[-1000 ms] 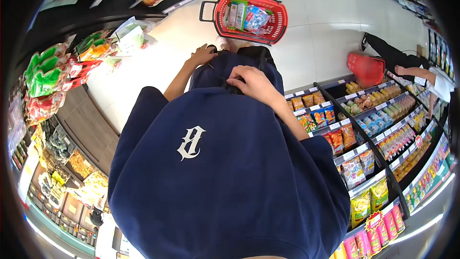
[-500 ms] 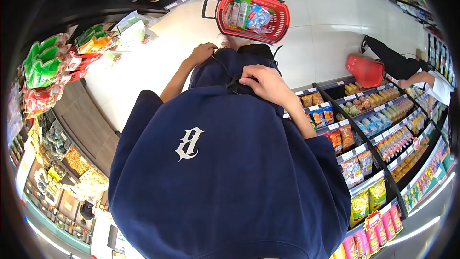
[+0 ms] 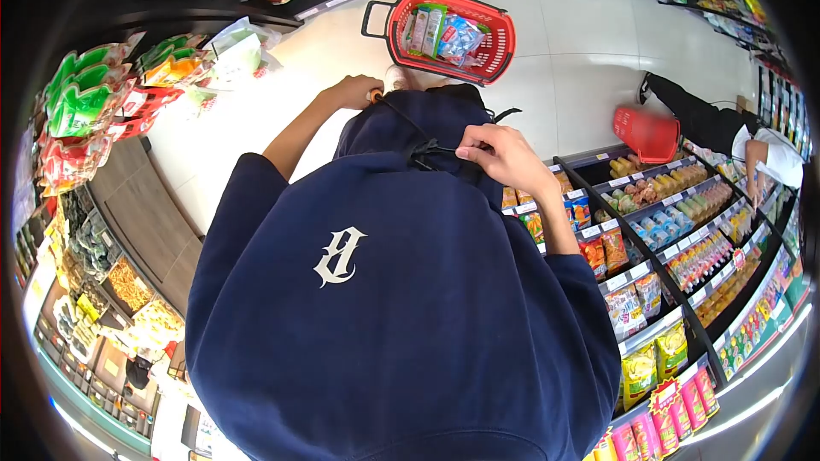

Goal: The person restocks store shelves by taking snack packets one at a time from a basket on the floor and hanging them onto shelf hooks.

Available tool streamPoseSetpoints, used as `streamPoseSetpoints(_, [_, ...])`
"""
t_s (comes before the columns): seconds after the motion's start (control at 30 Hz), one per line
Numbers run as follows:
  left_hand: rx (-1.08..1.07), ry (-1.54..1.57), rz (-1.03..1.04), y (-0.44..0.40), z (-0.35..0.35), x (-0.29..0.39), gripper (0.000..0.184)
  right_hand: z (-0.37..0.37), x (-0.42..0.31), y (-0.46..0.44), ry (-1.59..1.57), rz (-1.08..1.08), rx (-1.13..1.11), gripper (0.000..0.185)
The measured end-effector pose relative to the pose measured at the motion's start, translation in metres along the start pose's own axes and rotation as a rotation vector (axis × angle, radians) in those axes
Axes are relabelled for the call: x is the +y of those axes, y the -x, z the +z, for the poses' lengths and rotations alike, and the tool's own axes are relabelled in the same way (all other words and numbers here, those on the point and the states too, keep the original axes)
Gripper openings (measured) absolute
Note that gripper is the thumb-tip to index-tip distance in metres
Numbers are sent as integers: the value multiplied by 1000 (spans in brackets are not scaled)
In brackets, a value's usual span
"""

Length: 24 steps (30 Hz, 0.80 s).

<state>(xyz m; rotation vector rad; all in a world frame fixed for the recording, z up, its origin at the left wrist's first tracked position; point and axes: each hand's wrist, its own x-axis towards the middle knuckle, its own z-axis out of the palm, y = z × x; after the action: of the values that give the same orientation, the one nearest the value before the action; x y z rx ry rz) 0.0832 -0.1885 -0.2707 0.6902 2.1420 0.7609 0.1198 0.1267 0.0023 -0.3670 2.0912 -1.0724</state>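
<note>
A dark drawstring is tied in a knot (image 3: 424, 150) at the waist of the navy shorts (image 3: 376, 128), just beyond the hem of my navy shirt (image 3: 410, 307). My left hand (image 3: 357, 92), at the left side of the waist, is closed on one end of the cord, which runs taut to the knot. Pinched in my right hand (image 3: 504, 155), to the right of the knot, is the other cord. A loose dark cord end sticks out above that hand. The fabric around the knot is bunched.
Beyond my feet, a red basket (image 3: 500, 38) with snack packs stands on the floor. Snack shelves (image 3: 636, 269) rise close on my right, hanging packets (image 3: 85, 102) on my left. At the right another person (image 3: 700, 111) is beside a red basket (image 3: 647, 132).
My right hand has moved right, away from the knot, and the cord between my hands is now drawn out. My left arm has swung outward slightly. The other person's arm has lowered toward the shelf.
</note>
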Motion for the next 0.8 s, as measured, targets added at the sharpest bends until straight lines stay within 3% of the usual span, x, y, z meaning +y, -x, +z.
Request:
streamPoseSetpoints(0.07, [-120,-175,-15,6,-12,3,26,1,5,-1,-18,-39,27,17])
streamPoseSetpoints(0.13, [-81,-166,43,9,-18,3,23,-5,6,-1,-46,-24,73,15])
streamPoseSetpoints(0.23, [-170,45,-200,31,-66,47,21,-16,6,4,-69,8,127,13])
streamPoseSetpoints(0.33, [-157,-9,-227,48,-102,81,23,-31,11,16,-79,45,142,11])
streamPoseSetpoints(0.37, [-69,-117,-78,53,-105,83,26,-36,17,22,-79,42,170,11])
streamPoseSetpoints(0.4, [-71,-116,-79,58,-111,91,26,-42,23,29,-80,38,198,12])
streamPoseSetpoints(0.53, [-194,-172,-8,72,-134,137,25,-61,46,58,-81,150,237,12])
streamPoseSetpoints(0.63, [-321,-39,91,78,-141,173,22,-66,78,78,-126,231,296,12])
streamPoseSetpoints(0.8, [-385,-11,97,78,-140,187,28,-39,110,82,-50,331,166,18])
